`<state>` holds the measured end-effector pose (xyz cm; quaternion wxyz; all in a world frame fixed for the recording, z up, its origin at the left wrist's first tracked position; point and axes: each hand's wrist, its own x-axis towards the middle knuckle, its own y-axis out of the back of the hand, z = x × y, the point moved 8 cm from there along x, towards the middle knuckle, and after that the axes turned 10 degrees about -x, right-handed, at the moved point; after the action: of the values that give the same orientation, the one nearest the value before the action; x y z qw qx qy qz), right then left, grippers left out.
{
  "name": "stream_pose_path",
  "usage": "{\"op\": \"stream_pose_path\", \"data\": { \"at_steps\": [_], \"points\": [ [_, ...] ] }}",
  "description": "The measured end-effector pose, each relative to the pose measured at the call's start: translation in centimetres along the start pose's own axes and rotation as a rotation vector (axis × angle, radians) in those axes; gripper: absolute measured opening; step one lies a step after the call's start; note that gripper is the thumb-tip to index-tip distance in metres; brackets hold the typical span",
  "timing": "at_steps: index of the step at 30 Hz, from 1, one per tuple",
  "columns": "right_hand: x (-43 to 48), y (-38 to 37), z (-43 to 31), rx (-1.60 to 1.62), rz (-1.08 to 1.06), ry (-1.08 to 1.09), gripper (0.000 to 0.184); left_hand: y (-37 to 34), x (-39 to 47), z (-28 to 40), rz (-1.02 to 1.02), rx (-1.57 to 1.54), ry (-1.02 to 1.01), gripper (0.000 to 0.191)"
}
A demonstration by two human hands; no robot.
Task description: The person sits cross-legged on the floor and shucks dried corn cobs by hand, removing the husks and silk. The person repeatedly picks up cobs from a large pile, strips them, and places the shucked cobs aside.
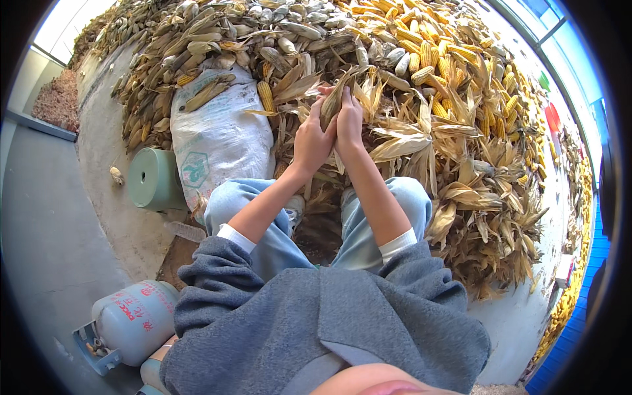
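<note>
Between both hands, in front of my knees, an ear of corn in its dry husk [332,104] points away from me. My left hand [314,136] grips it from the left side, and my right hand [348,121] closes round it from the right; the wrists nearly touch. Loose dry husks [405,143] lie just right of my hands. Beyond them is a heap of unhusked ears [207,37], and husked yellow corn cobs [429,54] are piled at the upper right.
A white woven sack [222,133] lies left of my hands, with a green foam roll [153,178] beside it. A clear plastic bottle [185,231] is near my left knee. A grey gas cylinder [133,318] lies at the lower left on the concrete floor [54,197].
</note>
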<state>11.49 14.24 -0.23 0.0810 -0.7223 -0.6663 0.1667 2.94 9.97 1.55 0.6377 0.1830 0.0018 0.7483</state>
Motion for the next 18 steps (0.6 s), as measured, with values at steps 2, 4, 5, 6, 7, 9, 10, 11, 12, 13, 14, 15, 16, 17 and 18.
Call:
{"op": "stream_pose_path", "data": {
  "at_steps": [2,4,5,6,7,9,10,11,12,13,14,15,16,17,18],
  "points": [
    [0.2,-0.1,0.2,0.004,0.024,-0.002,0.038,0.0,0.2,-0.8,-0.001,0.073,-0.028,0.051],
    [0.5,0.1,0.6,0.089,0.039,-0.064,0.038,-0.1,0.4,0.3,-0.005,0.168,-0.065,0.052],
    [0.8,0.3,0.8,0.132,0.048,-0.094,0.038,-0.2,0.4,0.7,-0.008,0.216,-0.085,0.052],
    [1.2,0.4,1.2,0.151,0.035,-0.114,0.038,-0.3,0.5,0.9,-0.004,0.244,-0.120,0.053],
    [1.5,0.5,1.4,0.181,0.033,-0.133,0.038,-0.4,0.6,1.1,0.000,0.272,-0.156,0.054],
    [1.6,0.8,1.7,0.241,0.030,-0.169,0.038,-0.6,0.7,1.3,0.003,0.309,-0.208,0.054],
    [1.5,0.9,1.4,0.232,0.033,-0.178,0.038,-0.7,0.7,1.2,0.002,0.319,-0.223,0.054],
    [1.5,1.2,1.4,0.227,0.049,-0.178,0.037,-0.9,0.6,1.2,0.002,0.329,-0.238,0.054],
    [1.7,1.4,1.5,0.229,0.066,-0.178,0.037,-1.0,0.7,1.2,0.002,0.338,-0.247,0.054],
    [1.7,1.5,1.6,0.231,0.082,-0.178,0.036,-1.1,0.6,1.2,0.002,0.347,-0.255,0.053],
    [1.7,1.8,1.6,0.239,0.101,-0.176,0.035,-1.3,0.6,1.3,0.002,0.356,-0.264,0.053],
    [1.6,1.9,1.4,0.249,0.118,-0.174,0.033,-1.3,0.6,1.4,0.000,0.357,-0.275,0.052],
    [1.6,2.0,1.4,0.260,0.136,-0.172,0.032,-1.5,0.6,1.5,-0.002,0.359,-0.286,0.052],
    [1.7,2.2,1.6,0.279,0.143,-0.181,0.031,-1.6,0.6,1.6,-0.004,0.360,-0.297,0.051],
    [1.8,2.2,1.6,0.302,0.145,-0.190,0.029,-1.6,0.6,2.0,0.012,0.386,-0.316,0.051]
  ]
}}
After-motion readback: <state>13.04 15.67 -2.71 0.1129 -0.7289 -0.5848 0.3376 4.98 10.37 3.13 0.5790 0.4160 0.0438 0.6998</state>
